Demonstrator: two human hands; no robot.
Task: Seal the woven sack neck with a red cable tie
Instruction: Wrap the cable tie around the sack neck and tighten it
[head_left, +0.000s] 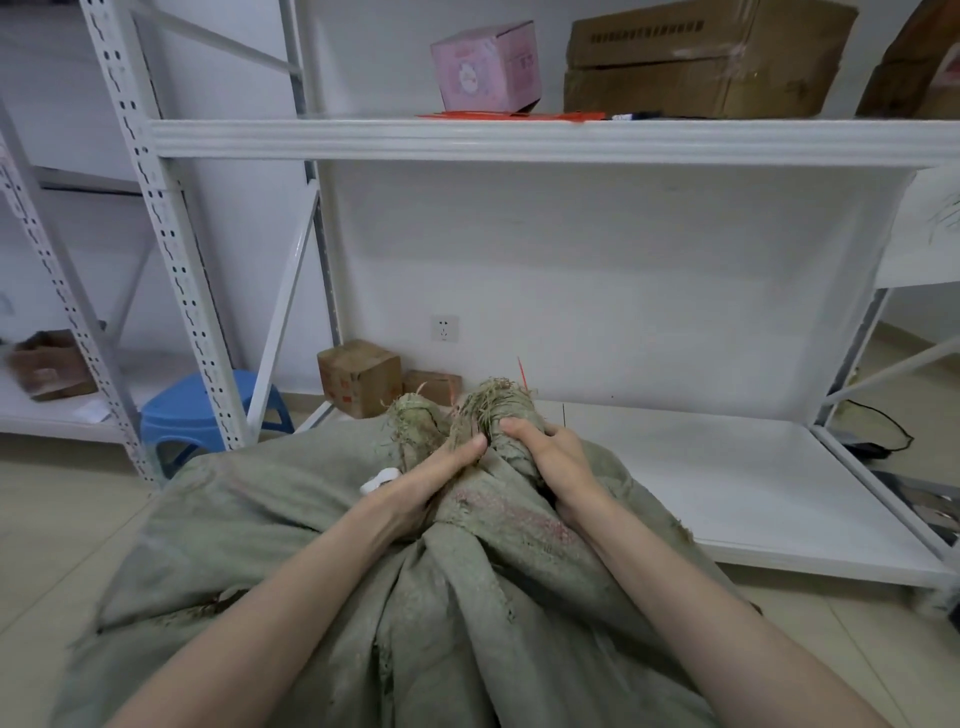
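A grey-green woven sack lies bulging on the floor in front of me. Its frayed neck is bunched upright at the top. My left hand grips the neck from the left, thumb across the front. From the right, my right hand wraps its fingers round the same bunch. A thin red cable tie pokes up behind the neck's frayed end; where its lower part runs is hidden. A second frayed bunch stands just left of the held one.
White metal shelving rises right behind the sack, its low shelf at my right. A blue stool and small cardboard boxes sit on the floor at the left. A pink box and more red ties lie on the upper shelf.
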